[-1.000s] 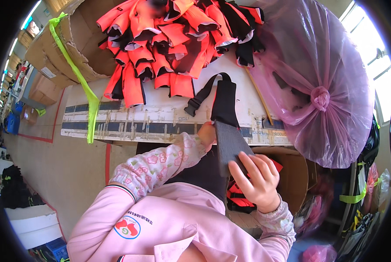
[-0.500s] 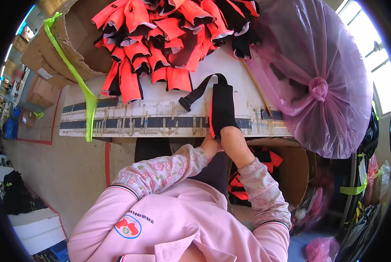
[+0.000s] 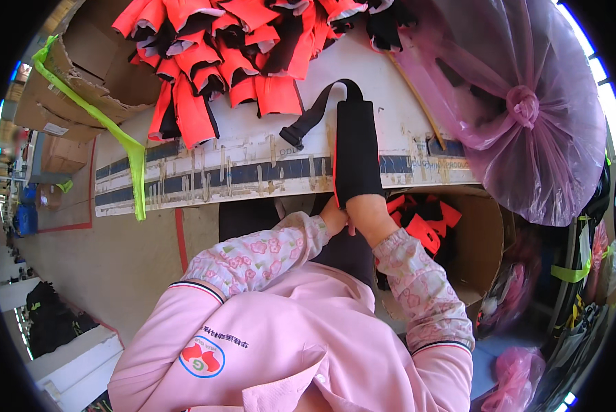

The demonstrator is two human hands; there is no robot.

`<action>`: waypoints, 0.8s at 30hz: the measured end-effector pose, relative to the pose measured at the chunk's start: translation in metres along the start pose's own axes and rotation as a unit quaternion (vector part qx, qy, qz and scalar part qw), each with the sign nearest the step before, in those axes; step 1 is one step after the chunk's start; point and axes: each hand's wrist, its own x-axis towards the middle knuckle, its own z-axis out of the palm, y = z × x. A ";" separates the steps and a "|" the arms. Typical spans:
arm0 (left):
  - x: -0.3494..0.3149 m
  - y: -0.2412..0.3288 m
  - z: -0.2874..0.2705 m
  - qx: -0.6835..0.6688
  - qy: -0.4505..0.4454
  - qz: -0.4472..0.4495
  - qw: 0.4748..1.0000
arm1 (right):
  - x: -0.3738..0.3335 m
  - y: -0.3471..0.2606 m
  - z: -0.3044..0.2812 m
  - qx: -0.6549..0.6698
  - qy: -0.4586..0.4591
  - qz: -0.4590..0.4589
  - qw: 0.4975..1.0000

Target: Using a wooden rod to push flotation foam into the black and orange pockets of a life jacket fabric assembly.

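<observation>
Head view shows my right hand (image 3: 371, 214) pushed inside the black sleeve (image 3: 355, 154), fingers hidden, grip unclear. My left hand (image 3: 334, 218) pinches its opening; beyond the sleeve, the orange pile (image 3: 232, 51) waits.

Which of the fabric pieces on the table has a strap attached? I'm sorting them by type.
The flat black piece with a looped strap, lying alone at the table's near edge, against both hands. The orange-and-black pieces piled behind show no strap.

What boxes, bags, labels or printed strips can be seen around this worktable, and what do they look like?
Cardboard box: upper left, brown, open, green strap across it.
White label: on that box's side, small rectangle.
Pink plastic bag: upper right, translucent, knotted.
Printed strip: along table edge, dark blue and white.
Cardboard box: below table, right, holds orange-black pieces.
</observation>
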 end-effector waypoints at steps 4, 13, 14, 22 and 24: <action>0.002 0.002 0.002 0.011 -0.010 0.007 1.000 | 0.002 -0.011 -0.030 -0.008 -0.159 0.026 0.987; 0.007 -0.029 -0.009 -0.147 -0.017 0.022 0.989 | -0.014 -0.030 -0.013 0.066 0.088 0.016 0.994; 0.009 -0.034 -0.011 -0.214 0.023 0.045 0.976 | -0.016 -0.033 -0.001 0.062 0.094 0.015 0.994; 0.006 -0.022 -0.029 -0.029 -0.016 0.142 0.989 | -0.019 -0.042 0.022 0.112 0.334 -0.003 0.936; 0.000 -0.021 -0.030 -0.071 -0.040 0.130 0.988 | -0.007 -0.039 0.025 0.115 0.283 0.021 0.952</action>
